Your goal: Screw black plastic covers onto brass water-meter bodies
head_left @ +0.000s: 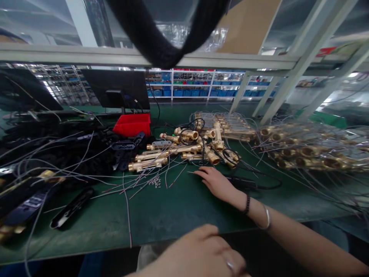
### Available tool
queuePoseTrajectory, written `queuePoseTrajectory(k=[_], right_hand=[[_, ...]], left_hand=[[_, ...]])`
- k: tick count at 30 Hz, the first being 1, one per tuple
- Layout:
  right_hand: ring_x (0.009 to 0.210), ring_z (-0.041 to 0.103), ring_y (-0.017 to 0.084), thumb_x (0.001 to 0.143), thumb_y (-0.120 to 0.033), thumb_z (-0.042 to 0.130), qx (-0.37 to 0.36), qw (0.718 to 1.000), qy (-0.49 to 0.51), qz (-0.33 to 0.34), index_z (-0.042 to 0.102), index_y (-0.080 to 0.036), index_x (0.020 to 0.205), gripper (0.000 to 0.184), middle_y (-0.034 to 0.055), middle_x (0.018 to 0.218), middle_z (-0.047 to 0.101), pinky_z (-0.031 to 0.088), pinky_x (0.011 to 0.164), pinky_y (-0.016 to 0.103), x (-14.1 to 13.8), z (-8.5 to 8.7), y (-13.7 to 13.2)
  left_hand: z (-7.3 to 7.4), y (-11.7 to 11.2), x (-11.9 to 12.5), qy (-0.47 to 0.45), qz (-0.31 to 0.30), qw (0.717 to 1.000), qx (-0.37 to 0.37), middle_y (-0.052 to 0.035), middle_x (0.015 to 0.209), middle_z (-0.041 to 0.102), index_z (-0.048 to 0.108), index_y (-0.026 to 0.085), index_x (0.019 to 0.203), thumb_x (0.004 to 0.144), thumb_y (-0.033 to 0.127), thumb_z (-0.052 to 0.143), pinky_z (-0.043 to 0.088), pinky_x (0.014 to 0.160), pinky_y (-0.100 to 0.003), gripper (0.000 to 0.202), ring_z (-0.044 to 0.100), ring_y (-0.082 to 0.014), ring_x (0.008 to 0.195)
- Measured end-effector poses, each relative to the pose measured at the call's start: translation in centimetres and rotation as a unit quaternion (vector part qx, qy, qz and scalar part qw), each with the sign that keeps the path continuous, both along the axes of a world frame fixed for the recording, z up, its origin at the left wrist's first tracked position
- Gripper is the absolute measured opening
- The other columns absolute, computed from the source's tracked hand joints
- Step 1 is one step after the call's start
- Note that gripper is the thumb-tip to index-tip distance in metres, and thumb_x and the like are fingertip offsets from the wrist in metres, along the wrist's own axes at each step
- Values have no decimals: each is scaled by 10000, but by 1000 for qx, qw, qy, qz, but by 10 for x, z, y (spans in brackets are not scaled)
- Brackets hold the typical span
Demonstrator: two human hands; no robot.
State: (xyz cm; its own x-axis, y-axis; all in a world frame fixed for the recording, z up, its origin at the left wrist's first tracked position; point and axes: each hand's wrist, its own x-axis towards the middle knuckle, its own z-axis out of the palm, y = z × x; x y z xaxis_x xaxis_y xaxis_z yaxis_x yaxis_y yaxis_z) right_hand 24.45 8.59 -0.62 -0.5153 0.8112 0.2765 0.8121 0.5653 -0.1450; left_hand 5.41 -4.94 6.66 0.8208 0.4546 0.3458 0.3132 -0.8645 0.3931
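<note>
My right hand (215,184) reaches over the green bench, palm down, its fingers bent around a black electric screwdriver (242,181). The tool's body and cable show behind the wrist, and a thin bit pokes out past the fingertips. Just beyond lies a pile of brass valve bodies (188,149) with thin grey wires. To the left of this hand is a small heap of tiny screws (155,181). My left hand (198,254) is low in front at the bench's near edge, blurred, with its fingers curled and a ring on one. Whatever it holds, if anything, is hidden.
A red bin (132,124) stands behind the pile. Black plastic parts (83,150) crowd the left, and one black housing (72,207) lies nearer. Wrapped brass fittings (314,150) are stacked on the right. A metal frame (201,60) crosses above; loose wires trail over the bench.
</note>
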Motion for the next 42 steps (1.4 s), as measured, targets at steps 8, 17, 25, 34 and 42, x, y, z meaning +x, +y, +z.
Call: queuePoseTrajectory(k=[8,17,25,34,42], right_hand=[[920,642,193,859,-199,522,-66,997,35,-8,709,-193,943,205,71,968,704,482,864,307,-4,68,34],[935,631,219,849,-152,463,-39,999,20,-11,714,-126,969,279,117,1011,698,441,843,300,-123,99,136],[797,630,140,787,-238,574,-167,973,-40,153,689,-197,986,234,22,942,706,435,675,200,-191,65,114],[658,574,191,630,-264,634,-199,958,-146,144,641,-163,877,267,87,831,671,328,519,248,-202,61,89],[618,554,158,464,-202,747,-213,967,21,140,627,-158,730,295,13,683,629,373,541,240,-194,78,97]], left_hand=[[-72,31,-98,-124,247,961,16,-17,862,726,661,238,925,857,159,502,560,717,-216,190,684,-145,798],[-94,31,-98,-214,360,907,-36,-6,767,727,696,235,837,846,222,536,567,662,-211,161,688,-146,710],[-92,24,-92,-205,368,904,-73,-27,774,721,687,209,859,839,158,503,549,670,-258,192,672,-164,718],[-87,24,-92,-194,361,903,-130,-34,814,729,694,198,865,840,149,503,534,720,-284,199,667,-171,763],[-86,24,-93,-199,388,893,-114,-35,816,730,702,199,862,848,175,498,541,722,-290,205,673,-176,769]])
